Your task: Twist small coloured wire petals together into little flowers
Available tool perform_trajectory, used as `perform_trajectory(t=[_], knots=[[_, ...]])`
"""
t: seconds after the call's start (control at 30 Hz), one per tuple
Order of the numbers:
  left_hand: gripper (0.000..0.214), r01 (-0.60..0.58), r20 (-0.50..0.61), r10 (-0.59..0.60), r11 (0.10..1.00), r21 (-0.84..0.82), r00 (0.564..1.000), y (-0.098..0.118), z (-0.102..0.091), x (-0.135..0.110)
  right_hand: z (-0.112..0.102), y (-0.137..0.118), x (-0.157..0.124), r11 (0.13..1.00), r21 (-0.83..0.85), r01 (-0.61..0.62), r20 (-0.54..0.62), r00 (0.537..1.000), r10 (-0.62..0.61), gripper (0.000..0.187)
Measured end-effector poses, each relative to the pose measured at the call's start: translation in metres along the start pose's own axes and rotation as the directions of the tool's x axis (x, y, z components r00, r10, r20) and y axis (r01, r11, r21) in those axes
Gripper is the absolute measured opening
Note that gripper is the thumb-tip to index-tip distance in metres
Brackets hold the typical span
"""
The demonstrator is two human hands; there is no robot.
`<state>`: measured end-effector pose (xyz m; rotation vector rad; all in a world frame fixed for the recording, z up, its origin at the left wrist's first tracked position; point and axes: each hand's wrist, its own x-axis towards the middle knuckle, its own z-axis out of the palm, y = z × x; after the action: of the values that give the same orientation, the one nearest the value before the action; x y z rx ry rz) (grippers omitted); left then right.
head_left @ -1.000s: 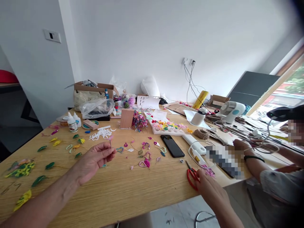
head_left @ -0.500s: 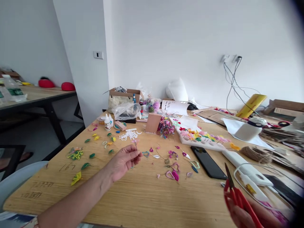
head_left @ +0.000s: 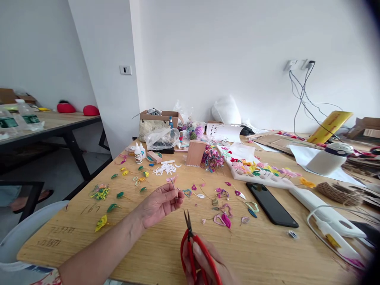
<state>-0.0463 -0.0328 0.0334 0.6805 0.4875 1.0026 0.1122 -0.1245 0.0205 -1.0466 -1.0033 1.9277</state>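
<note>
My left hand (head_left: 163, 202) is raised over the middle of the table, its thumb and fingertips pinching a thin stem (head_left: 172, 184). A pale pink petal-like piece shows at the fingertips; whether it belongs to the stem is hard to tell. Red-handled scissors (head_left: 190, 233) are held in my right hand (head_left: 213, 261), with their narrow dark blades pointing up and slightly parted. The blade tips are just below and right of my left fingers, not touching them. Magenta and pink loop-shaped petals (head_left: 222, 219) lie right of the blades.
Green and yellow leaf pieces (head_left: 113, 207) lie at left. A black phone (head_left: 271, 204) and a white foam block (head_left: 261, 180) with colourful flowers are at right. Behind stand glue bottles (head_left: 138, 154), a wooden block (head_left: 196, 153) and a carton. White cable loops at far right.
My right hand has brought the scissors from the far right to the middle, near my left hand. The left hand keeps its pinch on the stem. The view has shifted slightly.
</note>
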Motion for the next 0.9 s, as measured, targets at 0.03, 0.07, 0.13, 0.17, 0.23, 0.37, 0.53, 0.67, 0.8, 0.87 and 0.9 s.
perform_trajectory(t=[0.03, 0.07, 0.13, 0.17, 0.23, 0.37, 0.53, 0.67, 0.8, 0.87, 0.9], knots=[[0.007, 0.004, 0.008, -0.003, 1.0, -0.013, 1.0, -0.001, 0.0, 0.0, 0.001, 0.0, 0.003, 1.0, 0.014, -0.011, 0.009, 1.0, 0.011, 0.042], [0.006, 0.007, 0.013, -0.007, 1.0, -0.023, 1.0, -0.001, 0.0, 0.0, 0.002, 0.001, 0.005, 0.999, 0.032, -0.018, 0.011, 1.0, 0.018, 0.042], [0.006, 0.015, 0.014, -0.014, 0.999, -0.031, 1.0, -0.003, 0.001, 0.0, 0.004, 0.002, 0.01, 0.998, 0.055, -0.039, 0.022, 0.999, 0.038, 0.041], [0.007, 0.017, 0.009, -0.017, 0.999, -0.031, 1.0, -0.003, 0.001, -0.001, 0.004, 0.002, 0.013, 0.998, 0.048, -0.044, 0.033, 0.999, 0.042, 0.042], [0.007, 0.018, -0.002, -0.018, 0.999, -0.033, 1.0, -0.005, 0.002, -0.001, 0.004, 0.002, 0.018, 0.999, 0.025, -0.027, 0.067, 0.997, 0.025, 0.043], [0.009, 0.005, -0.012, -0.005, 0.999, -0.054, 1.0, -0.006, 0.002, -0.002, 0.005, 0.003, 0.027, 0.996, 0.073, 0.058, 0.116, 0.991, -0.066, 0.043], [0.01, -0.021, -0.025, 0.02, 0.999, -0.039, 0.999, -0.008, 0.002, -0.002, 0.008, 0.005, 0.031, 0.985, 0.148, 0.086, 0.165, 0.98, -0.111, 0.043], [0.01, -0.041, -0.016, 0.041, 0.999, -0.003, 0.999, -0.008, 0.003, -0.001, 0.011, 0.003, 0.031, 0.976, 0.203, 0.075, 0.143, 0.984, -0.106, 0.04], [0.01, -0.074, 0.005, 0.074, 0.996, 0.054, 0.997, -0.01, 0.003, -0.001, 0.013, 0.0, 0.032, 0.968, 0.242, 0.074, 0.127, 0.986, -0.107, 0.042], [0.009, -0.087, 0.007, 0.087, 0.993, 0.08, 0.996, -0.011, 0.003, -0.001, 0.014, -0.001, 0.032, 0.962, 0.262, 0.077, 0.108, 0.988, -0.108, 0.041], [0.009, -0.094, 0.009, 0.094, 0.991, 0.091, 0.996, -0.012, 0.002, -0.001, 0.014, -0.001, 0.032, 0.961, 0.267, 0.075, 0.1, 0.989, -0.105, 0.04]])
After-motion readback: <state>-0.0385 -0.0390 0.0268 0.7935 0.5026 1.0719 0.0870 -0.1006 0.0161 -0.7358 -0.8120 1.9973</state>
